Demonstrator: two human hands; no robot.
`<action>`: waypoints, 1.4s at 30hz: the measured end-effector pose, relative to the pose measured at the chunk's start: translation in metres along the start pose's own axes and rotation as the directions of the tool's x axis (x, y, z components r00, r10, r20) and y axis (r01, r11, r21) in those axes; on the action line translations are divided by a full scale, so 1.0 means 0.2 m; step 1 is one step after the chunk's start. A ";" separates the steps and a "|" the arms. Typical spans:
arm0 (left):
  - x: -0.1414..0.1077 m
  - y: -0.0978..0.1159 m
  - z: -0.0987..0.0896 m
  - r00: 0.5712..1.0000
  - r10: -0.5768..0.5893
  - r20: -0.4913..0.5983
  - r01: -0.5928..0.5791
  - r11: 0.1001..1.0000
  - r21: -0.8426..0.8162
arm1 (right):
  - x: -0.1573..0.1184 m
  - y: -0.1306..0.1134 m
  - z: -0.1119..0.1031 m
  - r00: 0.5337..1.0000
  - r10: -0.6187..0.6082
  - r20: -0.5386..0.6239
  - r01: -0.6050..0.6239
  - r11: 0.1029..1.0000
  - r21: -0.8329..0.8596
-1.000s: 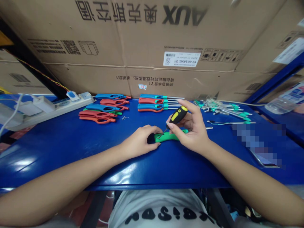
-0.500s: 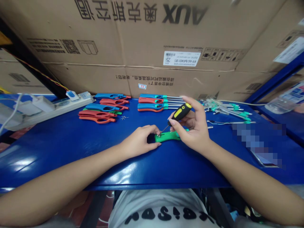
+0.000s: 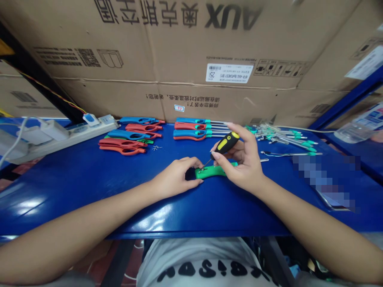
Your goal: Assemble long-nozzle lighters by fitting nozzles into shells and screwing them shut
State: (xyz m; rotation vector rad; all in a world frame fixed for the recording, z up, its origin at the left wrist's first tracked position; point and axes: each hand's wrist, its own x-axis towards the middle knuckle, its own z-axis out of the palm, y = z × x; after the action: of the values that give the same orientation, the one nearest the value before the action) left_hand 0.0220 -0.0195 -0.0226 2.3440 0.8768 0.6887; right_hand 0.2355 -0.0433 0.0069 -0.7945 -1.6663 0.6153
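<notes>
A green lighter handle (image 3: 214,171) lies on the blue table in front of me. My left hand (image 3: 176,177) grips its left end between thumb and fingers. In my right hand (image 3: 243,159) is a black and yellow screwdriver (image 3: 225,145), tilted, with its shaft pointing down to the left. The shaft's tip is at the handle's left end, beside my left fingertips; a small screw seems to be there, too small to make out clearly. My right palm covers the handle's right end.
Red, blue and green handles (image 3: 122,143) lie at the back left, near loose screws (image 3: 156,148) and a power strip (image 3: 80,133). Assembled lighters (image 3: 190,134) and metal rods (image 3: 284,135) lie behind my hands. A cardboard wall (image 3: 134,71) stands behind the table (image 3: 185,215).
The screwdriver and my right hand have shifted very slightly to the left and down. My left hand has stayed in place on the green handle.
</notes>
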 end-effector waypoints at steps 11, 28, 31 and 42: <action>0.00 -0.01 0.01 1.000 0.007 0.004 -0.007 1.000 0.023 | -0.01 0.02 -0.01 0.996 -0.035 0.088 0.040 0.997 -0.065; 0.00 0.00 0.00 0.999 0.019 0.037 -0.019 1.000 0.012 | 0.17 -0.10 -0.05 0.935 -0.039 0.352 0.260 0.750 -0.608; 0.00 0.01 0.00 0.999 0.006 0.047 -0.005 1.000 -0.004 | 0.20 -0.13 -0.04 0.920 0.002 0.391 0.240 0.786 -0.570; 0.00 0.00 0.01 0.999 0.015 0.046 -0.015 1.000 -0.008 | 0.18 -0.14 -0.02 0.927 -0.212 0.311 0.340 0.825 -0.451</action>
State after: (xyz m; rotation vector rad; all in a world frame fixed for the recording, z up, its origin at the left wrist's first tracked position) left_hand 0.0235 -0.0198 -0.0230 2.3525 0.8356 0.6406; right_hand 0.2288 -0.0333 0.0506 -0.8329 -2.1714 0.0649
